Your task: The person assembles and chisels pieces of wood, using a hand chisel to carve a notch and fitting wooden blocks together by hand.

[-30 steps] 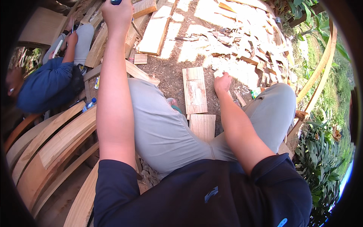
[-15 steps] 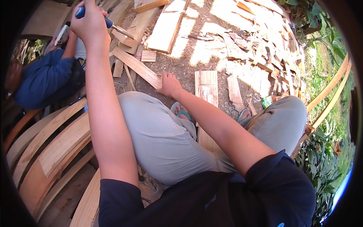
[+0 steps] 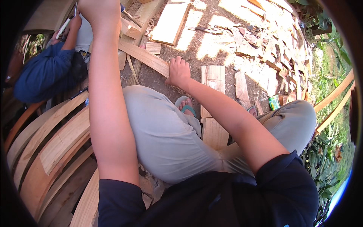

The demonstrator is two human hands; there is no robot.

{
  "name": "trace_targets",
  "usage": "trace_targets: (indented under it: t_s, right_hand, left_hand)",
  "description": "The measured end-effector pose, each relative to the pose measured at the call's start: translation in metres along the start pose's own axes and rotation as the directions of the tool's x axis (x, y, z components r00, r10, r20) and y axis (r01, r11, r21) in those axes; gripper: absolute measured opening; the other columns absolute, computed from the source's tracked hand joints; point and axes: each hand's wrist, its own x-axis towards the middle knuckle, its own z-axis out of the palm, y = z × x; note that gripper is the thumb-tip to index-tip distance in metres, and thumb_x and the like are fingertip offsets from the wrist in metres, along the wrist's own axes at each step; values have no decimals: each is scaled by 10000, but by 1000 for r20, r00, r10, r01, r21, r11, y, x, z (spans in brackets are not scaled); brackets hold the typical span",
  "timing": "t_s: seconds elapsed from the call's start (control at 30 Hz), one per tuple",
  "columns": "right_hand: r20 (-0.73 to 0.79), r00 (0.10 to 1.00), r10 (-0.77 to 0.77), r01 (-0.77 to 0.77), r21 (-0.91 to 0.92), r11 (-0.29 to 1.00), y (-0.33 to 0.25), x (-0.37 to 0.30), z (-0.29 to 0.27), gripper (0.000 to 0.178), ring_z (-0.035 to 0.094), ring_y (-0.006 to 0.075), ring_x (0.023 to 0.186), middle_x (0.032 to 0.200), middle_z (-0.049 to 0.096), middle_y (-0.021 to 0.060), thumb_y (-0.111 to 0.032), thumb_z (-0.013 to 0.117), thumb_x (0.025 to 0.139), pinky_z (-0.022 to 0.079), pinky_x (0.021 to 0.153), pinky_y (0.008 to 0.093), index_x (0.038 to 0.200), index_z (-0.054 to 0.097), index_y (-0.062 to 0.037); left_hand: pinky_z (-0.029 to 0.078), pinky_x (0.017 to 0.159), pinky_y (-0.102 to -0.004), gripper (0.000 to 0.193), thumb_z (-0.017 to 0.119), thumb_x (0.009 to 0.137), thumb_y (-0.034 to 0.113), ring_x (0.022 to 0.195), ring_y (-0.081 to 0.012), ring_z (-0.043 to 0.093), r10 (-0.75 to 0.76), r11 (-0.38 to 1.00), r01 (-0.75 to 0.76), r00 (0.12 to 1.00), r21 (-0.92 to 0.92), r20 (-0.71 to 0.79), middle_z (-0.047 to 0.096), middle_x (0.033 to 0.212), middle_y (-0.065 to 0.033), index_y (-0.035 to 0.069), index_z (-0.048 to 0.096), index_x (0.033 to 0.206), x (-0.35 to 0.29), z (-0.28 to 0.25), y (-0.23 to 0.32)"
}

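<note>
My left hand (image 3: 99, 16) is partly cut off by the top edge. It is closed around a blue-handled tool (image 3: 131, 16) with a narrow metal shaft, which points down to the right; whether it is a chisel or a screwdriver I cannot make out. Just under the shaft lies a small wood block (image 3: 130, 30). Further to the right, my right hand (image 3: 179, 72) grips the near end of a flat wooden strip (image 3: 145, 56), thumb at one edge and fingers at the other. The strip's far end reaches toward my left forearm.
Planks (image 3: 172, 22) lie ahead, another board (image 3: 213, 85) between my feet. Wood offcuts (image 3: 261, 47) cover the ground at the right. Curved wooden pieces (image 3: 56, 147) are stacked at my left. A person in blue (image 3: 49, 72) crouches at the far left.
The whole view has shifted slightly. My left hand is now higher, with more of it and the tool's handle out of frame. My right hand stays on the strip's end.
</note>
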Motion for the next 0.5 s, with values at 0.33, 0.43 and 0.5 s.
trace_targets:
  t_s: [0.33, 0.43, 0.5]
  right_hand:
    - [-29, 996, -88, 90, 86, 992, 69, -2, -156, 280, 710, 324, 892, 924, 721, 195, -203, 745, 715, 575, 800, 388, 929, 735, -23]
    - [-132, 974, -185, 206, 160, 966, 69, -39, -232, 246, 701, 345, 874, 921, 714, 206, -193, 674, 753, 566, 799, 402, 930, 724, -30]
    - [-154, 935, -318, 298, -141, 944, 70, -66, -279, 229, 693, 345, 878, 902, 704, 184, -163, 653, 762, 560, 796, 431, 944, 717, -40]
  left_hand:
    - [444, 527, -230, 262, 673, 969, 259, 552, -63, 529, -17, 995, 20, 1000, -99, 26, 657, 810, -37, 0, 658, 1010, -7, -7, 7]
    - [431, 516, -217, 264, 681, 964, 270, 557, -57, 534, 24, 995, -27, 999, -97, -28, 687, 837, -33, 7, 669, 986, -10, -10, 12]
    - [429, 512, -214, 260, 684, 962, 272, 562, -53, 536, 70, 993, -71, 997, -89, -16, 685, 833, -30, 13, 675, 976, -8, -7, 8]
